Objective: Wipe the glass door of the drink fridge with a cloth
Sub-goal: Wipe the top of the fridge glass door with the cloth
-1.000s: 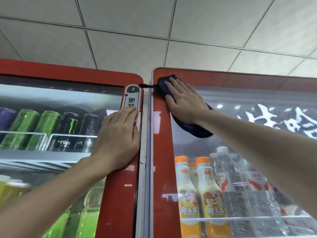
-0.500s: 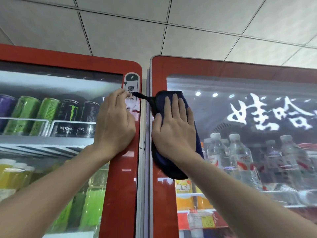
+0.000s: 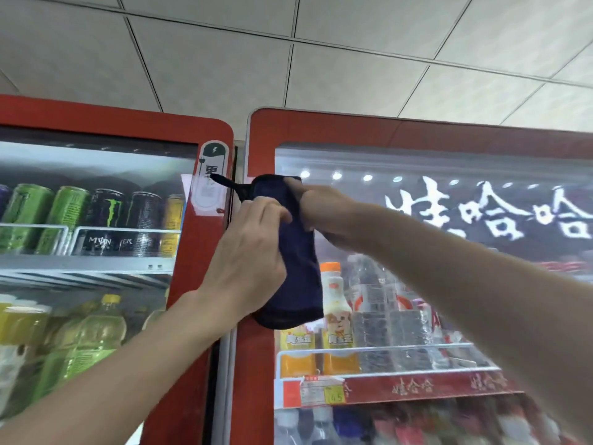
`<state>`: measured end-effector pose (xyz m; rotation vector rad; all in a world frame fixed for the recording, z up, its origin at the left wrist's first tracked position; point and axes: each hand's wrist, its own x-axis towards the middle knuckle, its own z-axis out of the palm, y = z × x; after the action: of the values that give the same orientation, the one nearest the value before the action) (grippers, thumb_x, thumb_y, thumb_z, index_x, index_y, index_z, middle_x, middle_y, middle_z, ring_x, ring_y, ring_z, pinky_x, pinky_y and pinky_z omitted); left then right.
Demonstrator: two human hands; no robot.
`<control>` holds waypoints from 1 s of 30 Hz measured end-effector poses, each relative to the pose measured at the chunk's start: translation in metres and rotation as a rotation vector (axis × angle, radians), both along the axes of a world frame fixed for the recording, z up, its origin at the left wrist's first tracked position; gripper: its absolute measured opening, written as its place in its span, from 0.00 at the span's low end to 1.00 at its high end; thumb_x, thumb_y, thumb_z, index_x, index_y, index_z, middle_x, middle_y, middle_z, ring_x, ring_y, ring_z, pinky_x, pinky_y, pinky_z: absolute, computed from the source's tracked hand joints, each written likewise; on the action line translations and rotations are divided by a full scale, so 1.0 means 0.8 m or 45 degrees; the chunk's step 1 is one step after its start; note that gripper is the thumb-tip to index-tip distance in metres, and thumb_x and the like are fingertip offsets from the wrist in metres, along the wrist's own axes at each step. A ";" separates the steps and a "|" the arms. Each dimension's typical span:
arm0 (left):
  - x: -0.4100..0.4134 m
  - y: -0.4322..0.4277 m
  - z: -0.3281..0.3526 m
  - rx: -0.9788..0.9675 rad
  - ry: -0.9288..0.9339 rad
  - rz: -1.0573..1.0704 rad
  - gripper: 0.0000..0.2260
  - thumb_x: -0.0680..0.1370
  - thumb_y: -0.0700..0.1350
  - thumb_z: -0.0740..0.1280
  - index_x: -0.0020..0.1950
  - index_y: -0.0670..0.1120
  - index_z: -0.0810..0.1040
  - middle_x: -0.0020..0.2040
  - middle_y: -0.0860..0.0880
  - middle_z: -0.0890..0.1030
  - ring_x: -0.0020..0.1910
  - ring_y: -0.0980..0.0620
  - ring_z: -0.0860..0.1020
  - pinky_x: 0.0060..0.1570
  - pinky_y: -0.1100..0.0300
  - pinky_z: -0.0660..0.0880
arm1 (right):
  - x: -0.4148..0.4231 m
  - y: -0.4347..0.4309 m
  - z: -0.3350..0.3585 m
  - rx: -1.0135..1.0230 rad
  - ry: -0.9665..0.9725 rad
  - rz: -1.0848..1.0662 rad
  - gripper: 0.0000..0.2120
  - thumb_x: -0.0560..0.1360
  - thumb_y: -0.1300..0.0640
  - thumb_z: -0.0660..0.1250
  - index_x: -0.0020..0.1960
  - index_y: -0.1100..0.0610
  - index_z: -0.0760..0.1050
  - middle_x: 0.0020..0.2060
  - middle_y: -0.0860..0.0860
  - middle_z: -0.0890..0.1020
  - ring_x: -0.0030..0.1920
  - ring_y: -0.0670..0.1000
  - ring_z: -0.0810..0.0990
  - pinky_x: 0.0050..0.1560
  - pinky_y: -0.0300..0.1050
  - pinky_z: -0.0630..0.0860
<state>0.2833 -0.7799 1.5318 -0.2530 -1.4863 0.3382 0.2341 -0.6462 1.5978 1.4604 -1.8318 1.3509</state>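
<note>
Both hands on the cloth (image 3: 298,284) here, up in front of the right-hand fridge; left hand (image 3: 253,252) curled round its middle, right hand (image 3: 324,210) pinching the top edge; neither is free; the cloth hangs long axis up-and-down, just over the red frame (image 3: 256,364) at the door's left edge, whether touching it I can't tell; the glass door (image 3: 465,168) lies to the right and behind, so the right hand is nearer; looks like a refold before wiping rightward across the pane
</note>
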 end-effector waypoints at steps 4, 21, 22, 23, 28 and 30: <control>-0.042 0.036 0.017 0.405 0.013 0.289 0.24 0.72 0.43 0.55 0.66 0.40 0.74 0.59 0.41 0.76 0.55 0.40 0.71 0.55 0.51 0.65 | -0.025 0.044 -0.005 -0.424 -0.434 0.537 0.16 0.81 0.71 0.54 0.64 0.66 0.75 0.55 0.61 0.86 0.58 0.55 0.85 0.58 0.46 0.83; -0.063 0.016 0.104 0.181 -0.156 0.537 0.31 0.79 0.56 0.44 0.81 0.49 0.58 0.84 0.48 0.46 0.82 0.54 0.42 0.79 0.52 0.36 | -0.186 0.063 -0.110 -0.456 1.028 -0.739 0.21 0.78 0.52 0.53 0.69 0.50 0.69 0.70 0.50 0.70 0.69 0.52 0.69 0.70 0.52 0.67; -0.065 0.015 0.105 0.169 -0.165 0.536 0.29 0.79 0.56 0.45 0.79 0.50 0.60 0.84 0.48 0.46 0.82 0.54 0.42 0.79 0.51 0.36 | -0.186 0.063 -0.110 -0.463 1.030 -0.733 0.21 0.78 0.52 0.53 0.69 0.50 0.69 0.70 0.50 0.70 0.69 0.52 0.69 0.71 0.52 0.67; -0.066 0.015 0.102 0.166 -0.178 0.532 0.28 0.79 0.56 0.45 0.78 0.51 0.61 0.84 0.47 0.47 0.82 0.54 0.42 0.79 0.50 0.36 | -0.187 0.062 -0.111 -0.471 1.032 -0.726 0.21 0.77 0.52 0.53 0.69 0.50 0.69 0.70 0.50 0.71 0.70 0.52 0.69 0.71 0.52 0.67; -0.075 0.031 0.026 -0.018 -0.269 0.515 0.27 0.81 0.56 0.43 0.80 0.52 0.60 0.84 0.49 0.52 0.82 0.56 0.46 0.80 0.50 0.41 | -0.185 0.071 -0.112 -0.586 0.895 -0.404 0.22 0.78 0.57 0.53 0.68 0.55 0.75 0.69 0.51 0.74 0.68 0.50 0.70 0.69 0.45 0.67; -0.082 0.038 -0.023 -0.163 -0.297 0.566 0.27 0.84 0.55 0.43 0.82 0.50 0.58 0.83 0.49 0.53 0.82 0.54 0.49 0.81 0.47 0.46 | -0.192 0.091 -0.110 -0.674 0.847 -0.388 0.21 0.77 0.61 0.55 0.67 0.59 0.75 0.67 0.53 0.76 0.66 0.50 0.72 0.64 0.40 0.66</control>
<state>0.2173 -0.7497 1.5137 -0.0604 -1.7503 0.7833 0.0806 -0.5734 1.5095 1.1017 -1.1020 0.9370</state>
